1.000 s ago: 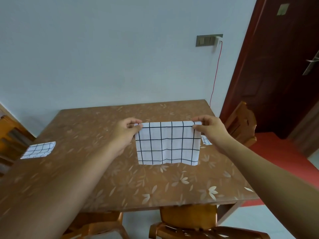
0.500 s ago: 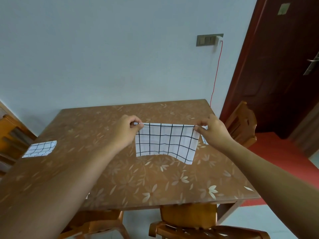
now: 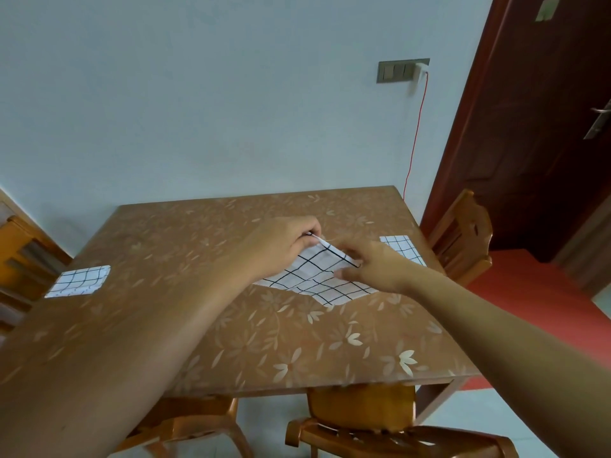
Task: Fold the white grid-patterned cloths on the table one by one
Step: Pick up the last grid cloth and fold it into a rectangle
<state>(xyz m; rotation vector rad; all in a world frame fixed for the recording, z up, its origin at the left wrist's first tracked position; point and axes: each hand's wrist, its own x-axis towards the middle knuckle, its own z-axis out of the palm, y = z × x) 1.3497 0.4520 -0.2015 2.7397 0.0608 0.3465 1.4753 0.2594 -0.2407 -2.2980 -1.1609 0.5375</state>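
Soft even daylight, faint shadows, blurred forearms, wide-angle bending at edges

We see a pale blue wall (image 3: 198, 94) bearing a grey switch panel (image 3: 396, 71), with a thin red cable (image 3: 417, 127) hanging from its white plug (image 3: 420, 68). At the right stands a dark red wooden door (image 3: 535, 127) with a metal handle (image 3: 598, 122), and an orange wooden chair (image 3: 463, 233) stands before it.

From where I stand, two bare arms are all that shows of the person. The left forearm (image 3: 148, 342) is uncovered along its whole visible length, broad and smooth where it comes close to the lens, narrowing to the wrist and the left hand (image 3: 281, 246). The right forearm (image 3: 496, 332) is likewise uncovered and looks slimmer, ending in the right hand (image 3: 373, 266). The nails may be cut short, though the blur makes that hard to tell.
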